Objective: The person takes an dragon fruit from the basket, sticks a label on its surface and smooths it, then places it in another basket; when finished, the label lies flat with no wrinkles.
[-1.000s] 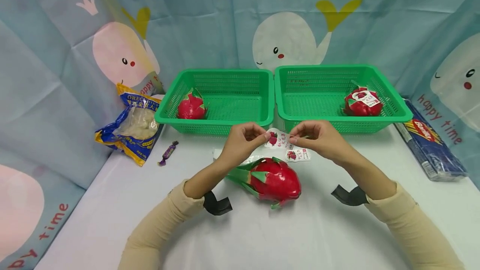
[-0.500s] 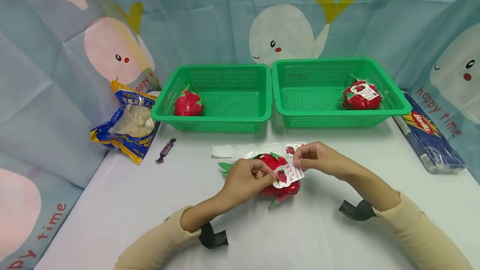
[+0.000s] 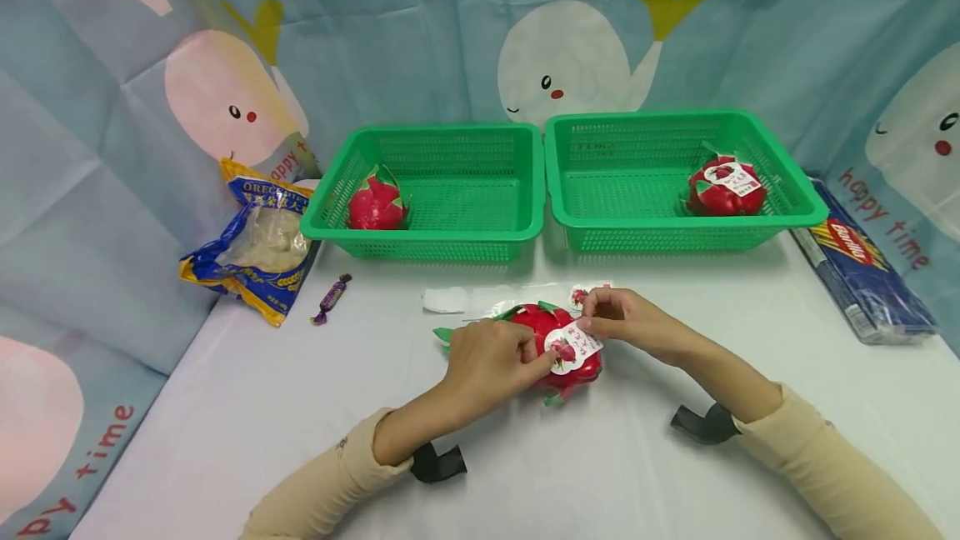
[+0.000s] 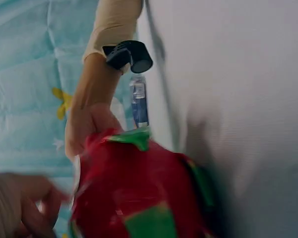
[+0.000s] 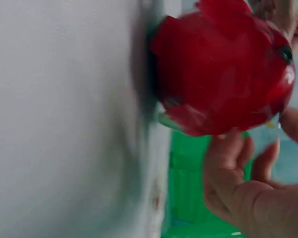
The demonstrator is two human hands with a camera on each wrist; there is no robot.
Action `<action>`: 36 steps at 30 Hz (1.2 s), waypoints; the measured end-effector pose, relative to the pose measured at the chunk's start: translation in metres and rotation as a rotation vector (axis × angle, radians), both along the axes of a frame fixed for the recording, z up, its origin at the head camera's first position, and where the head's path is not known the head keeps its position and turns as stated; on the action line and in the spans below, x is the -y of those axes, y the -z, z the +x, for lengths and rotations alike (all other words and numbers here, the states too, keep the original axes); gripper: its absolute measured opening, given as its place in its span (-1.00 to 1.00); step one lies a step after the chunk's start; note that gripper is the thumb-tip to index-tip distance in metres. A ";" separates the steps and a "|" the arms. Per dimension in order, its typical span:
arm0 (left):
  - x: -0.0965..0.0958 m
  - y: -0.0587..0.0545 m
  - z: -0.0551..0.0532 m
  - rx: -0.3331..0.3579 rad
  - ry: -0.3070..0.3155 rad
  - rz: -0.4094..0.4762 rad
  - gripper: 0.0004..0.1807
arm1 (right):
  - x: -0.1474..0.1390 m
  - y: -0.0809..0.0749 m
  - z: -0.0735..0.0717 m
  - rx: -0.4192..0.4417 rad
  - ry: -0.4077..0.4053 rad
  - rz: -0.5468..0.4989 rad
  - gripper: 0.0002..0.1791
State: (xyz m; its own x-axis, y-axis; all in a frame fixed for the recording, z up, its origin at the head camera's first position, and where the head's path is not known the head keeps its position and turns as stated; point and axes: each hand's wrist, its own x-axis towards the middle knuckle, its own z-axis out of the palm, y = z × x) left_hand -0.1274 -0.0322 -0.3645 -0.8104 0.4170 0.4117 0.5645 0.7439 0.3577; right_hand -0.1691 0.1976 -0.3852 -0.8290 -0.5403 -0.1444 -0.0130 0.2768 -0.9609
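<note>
A red dragon fruit [image 3: 540, 319] with green scales lies on the white table, its stem end toward the left. Over its upper side is a white label sticker [image 3: 576, 347] printed with a dragon fruit picture and red characters. My left hand [image 3: 491, 363] pinches the label's left end between thumb and fingers. At the label's right end, my right hand [image 3: 626, 325] pinches the corner. The left wrist view has the dragon fruit [image 4: 139, 193] close up, the label seen only edge-on. In the right wrist view, my right fingers sit right beside the dragon fruit [image 5: 218, 74].
Behind are two green baskets, the left one [image 3: 423, 236] with a dragon fruit [image 3: 375, 205], the right one [image 3: 690, 223] with a labelled dragon fruit [image 3: 726, 188]. A sticker strip [image 3: 487, 298] lies behind my hands. A candy [image 3: 331, 298], blue-yellow bag [image 3: 262, 244] and Barilla package [image 3: 862, 265] flank them.
Both hands have brought the label from above the sticker strip forward and down onto the dragon fruit. In the last half second the label has tilted slightly, its right end rising.
</note>
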 end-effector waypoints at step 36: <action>0.018 0.036 -0.009 -0.446 0.299 -0.368 -0.38 | -0.003 0.020 0.037 -1.080 0.007 0.233 -0.39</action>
